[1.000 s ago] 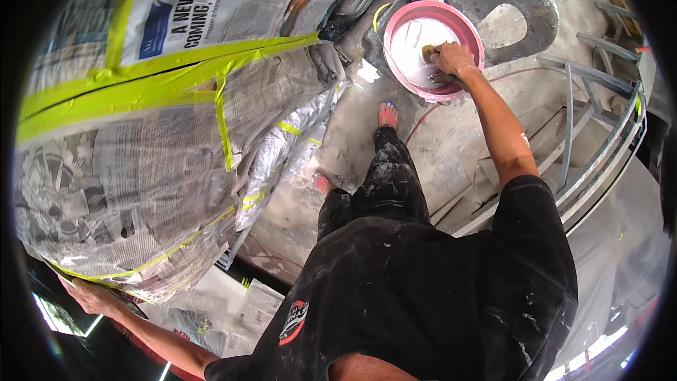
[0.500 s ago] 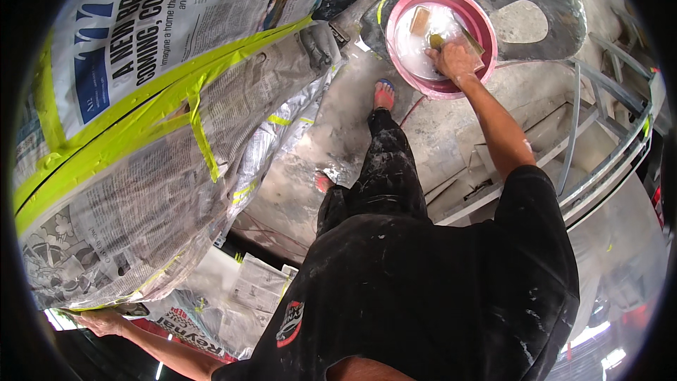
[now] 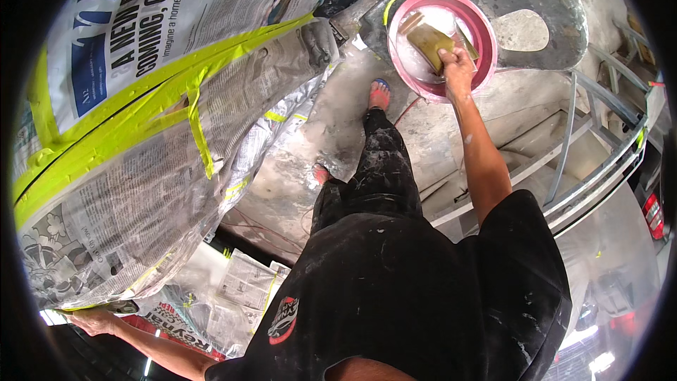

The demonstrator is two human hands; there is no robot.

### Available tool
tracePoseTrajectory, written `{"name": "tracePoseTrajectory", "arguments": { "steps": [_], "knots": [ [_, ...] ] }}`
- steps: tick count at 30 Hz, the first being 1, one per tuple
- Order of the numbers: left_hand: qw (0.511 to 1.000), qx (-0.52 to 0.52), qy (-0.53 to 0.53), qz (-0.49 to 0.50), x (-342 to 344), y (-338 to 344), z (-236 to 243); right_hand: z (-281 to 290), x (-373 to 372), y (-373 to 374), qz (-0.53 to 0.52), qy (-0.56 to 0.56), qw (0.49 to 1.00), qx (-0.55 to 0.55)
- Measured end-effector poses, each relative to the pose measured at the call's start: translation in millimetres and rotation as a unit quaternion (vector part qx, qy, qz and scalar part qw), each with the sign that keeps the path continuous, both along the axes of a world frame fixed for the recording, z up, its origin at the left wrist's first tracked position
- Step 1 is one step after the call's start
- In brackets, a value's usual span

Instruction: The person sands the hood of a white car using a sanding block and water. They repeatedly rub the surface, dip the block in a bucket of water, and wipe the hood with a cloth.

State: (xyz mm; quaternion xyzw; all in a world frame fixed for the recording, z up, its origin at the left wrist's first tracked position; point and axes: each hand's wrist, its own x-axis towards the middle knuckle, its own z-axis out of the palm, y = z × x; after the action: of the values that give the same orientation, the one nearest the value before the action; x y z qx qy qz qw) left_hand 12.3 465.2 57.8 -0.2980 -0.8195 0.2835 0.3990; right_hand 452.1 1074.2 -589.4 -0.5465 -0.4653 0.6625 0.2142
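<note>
Newspaper sheeting (image 3: 141,169) taped with yellow-green tape (image 3: 127,127) covers the big curved surface at left — masking, by the look of it. Right hand (image 3: 457,65) is closed around a tan pad (image 3: 430,41), pressing it into the pink basin (image 3: 479,63) of white liquid. Left hand (image 3: 92,319) lies flat against the paper's lower edge — apparently steadying it.

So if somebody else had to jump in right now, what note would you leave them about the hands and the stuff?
Right hand: holds a tan sponge in the pink bowl of white mix.
Left hand: flat on the lower edge of the newspaper.
Things: newspaper taped with yellow-green tape over a curved surface on the left; bowl ahead on the right.
Done: masking in place.
Left: sponge not yet out of the bowl.
</note>
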Motion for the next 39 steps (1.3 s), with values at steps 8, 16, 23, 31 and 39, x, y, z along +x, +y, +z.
{"name": "tracePoseTrajectory", "arguments": {
  "steps": [8, 16, 23, 31, 39],
  "knots": [
    [1.000, 0.017, -0.004, -0.014, -8.8, -1.4, -3.0, 31.8, 16.4, 19.7, -0.079, 0.157, 0.966, -0.187],
    [0.991, 0.128, -0.029, 0.005, 5.4, 29.4, -15.5, 73.3, 4.6, 27.8, -0.073, 0.234, 0.945, -0.219],
    [0.968, 0.233, -0.088, -0.019, 29.5, 66.8, -30.2, 126.0, 8.0, 39.3, -0.038, 0.315, 0.922, -0.224],
    [0.969, 0.220, -0.104, -0.035, 15.4, 46.5, -24.1, 185.2, 7.3, 47.2, -0.015, 0.360, 0.918, -0.166],
    [0.971, 0.219, -0.085, -0.034, 14.1, 42.1, -26.8, 162.6, 8.3, 78.9, 0.046, 0.189, 0.981, -0.025]
  ]
}}
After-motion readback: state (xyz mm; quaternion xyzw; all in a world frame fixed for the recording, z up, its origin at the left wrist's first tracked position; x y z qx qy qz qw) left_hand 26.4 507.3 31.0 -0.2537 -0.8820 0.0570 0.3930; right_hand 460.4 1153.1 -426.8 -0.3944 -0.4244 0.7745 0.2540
